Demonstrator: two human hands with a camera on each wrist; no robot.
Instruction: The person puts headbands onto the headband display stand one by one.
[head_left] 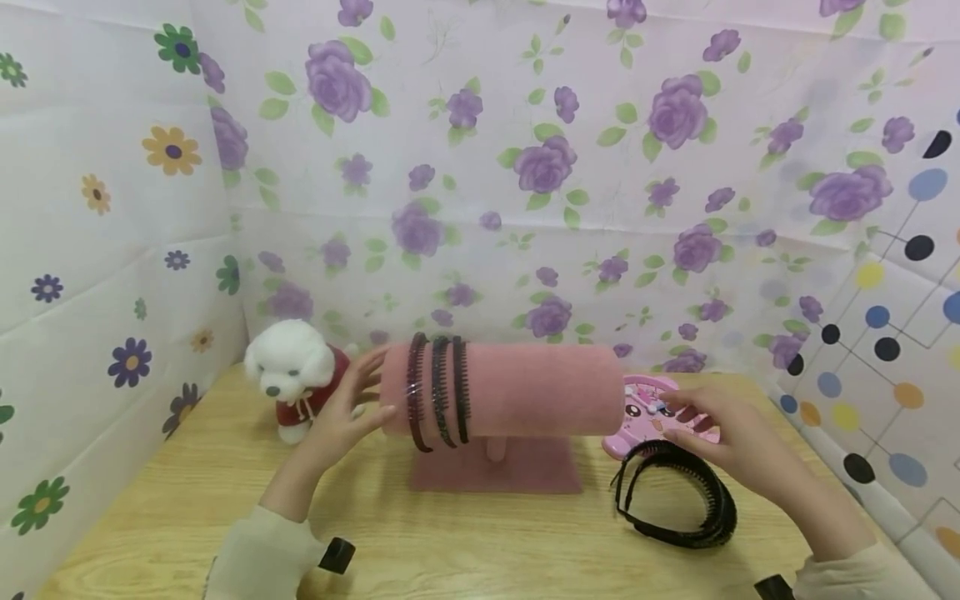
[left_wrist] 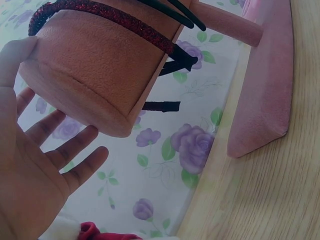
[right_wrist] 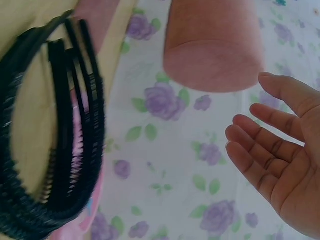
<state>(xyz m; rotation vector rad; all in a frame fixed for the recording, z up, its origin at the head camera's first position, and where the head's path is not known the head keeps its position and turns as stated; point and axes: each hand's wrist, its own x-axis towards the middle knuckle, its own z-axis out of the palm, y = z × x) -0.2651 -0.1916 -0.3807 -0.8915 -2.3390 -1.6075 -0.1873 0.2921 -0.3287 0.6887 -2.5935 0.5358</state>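
A pink padded headband stand (head_left: 540, 387) with a horizontal roll stands on the table. Three headbands circle the roll's left part: a dark red glittery one (head_left: 415, 392), a dark glittery one (head_left: 440, 392) and a black one (head_left: 461, 392). At the roll's left end is my left hand (head_left: 341, 421), fingers spread; its thumb touches the edge in the left wrist view. My right hand (head_left: 738, 442) hangs apart from the roll's right end, fingers loosely bent around nothing. Below it lies a bunch of black toothed headbands (head_left: 720, 508).
A white plush dog (head_left: 292, 358) in red clothing sits behind my left hand. Right of the stand lies a pink clock-like object (head_left: 637, 421) with a cartoon face, partly behind my right hand. Patterned cloth (head_left: 480, 183) encloses the wooden table (head_left: 450, 542) at the back and sides.
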